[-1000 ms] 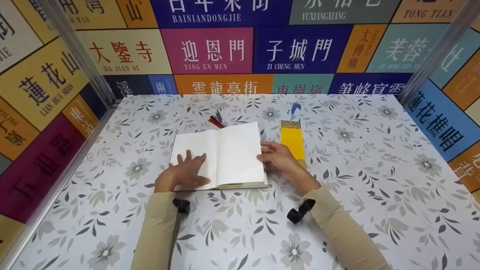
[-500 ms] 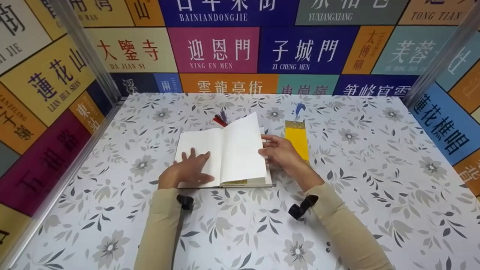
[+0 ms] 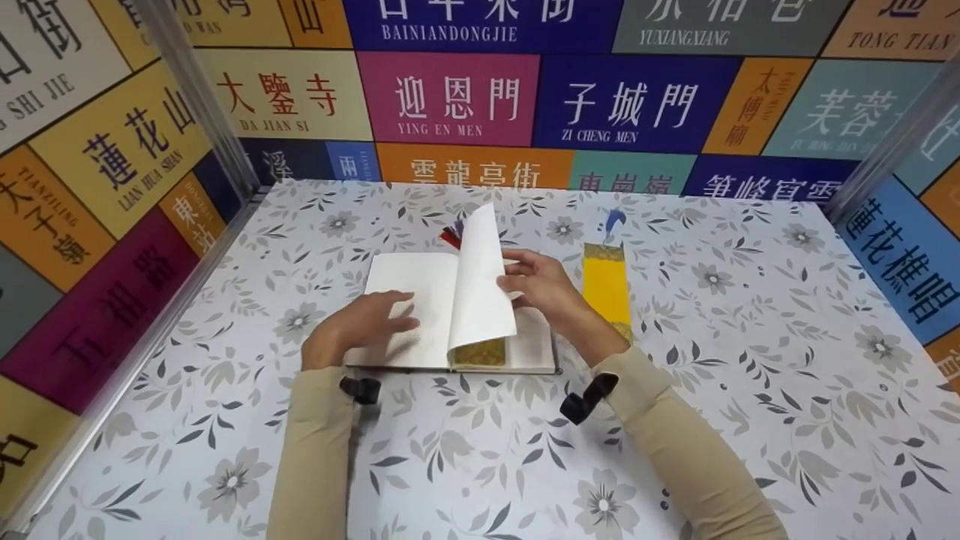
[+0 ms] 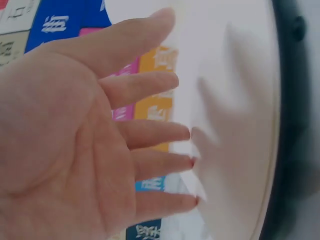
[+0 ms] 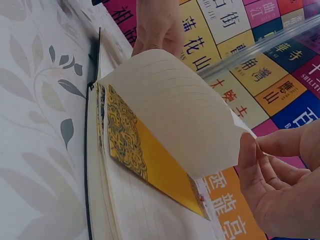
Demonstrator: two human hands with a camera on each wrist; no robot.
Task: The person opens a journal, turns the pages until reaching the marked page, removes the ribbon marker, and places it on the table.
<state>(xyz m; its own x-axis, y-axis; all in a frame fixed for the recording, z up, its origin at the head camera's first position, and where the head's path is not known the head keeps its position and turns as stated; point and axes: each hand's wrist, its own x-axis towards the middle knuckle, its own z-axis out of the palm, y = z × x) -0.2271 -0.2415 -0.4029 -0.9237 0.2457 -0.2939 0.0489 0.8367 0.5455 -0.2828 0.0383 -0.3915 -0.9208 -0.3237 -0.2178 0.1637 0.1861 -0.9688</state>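
An open notebook (image 3: 412,292) with lined pages lies on the table. My right hand (image 3: 544,289) pinches the edge of a raised page (image 3: 478,285) between thumb and fingertips; the right wrist view shows the page (image 5: 175,105) curving up. Beneath it a yellow bookmark (image 5: 160,165) with patterned ends lies in the notebook. Red and purplish tassels (image 3: 451,237) stick out past the notebook's top. Over the left page my left hand (image 3: 364,322) hovers, fingers spread and fairly straight; the left wrist view shows its palm (image 4: 65,135) holding nothing.
A second yellow bookmark (image 3: 606,289) with a blue tassel (image 3: 615,223) lies to the right of the notebook, partly behind my right forearm. The table (image 3: 720,375) has a floral cover. Printed sign panels (image 3: 450,97) wall it at the back and both sides.
My right hand has lifted the page and drawn it leftward, uncovering the bookmark's lower end. My left hand has risen off the left page. The view has shifted slightly.
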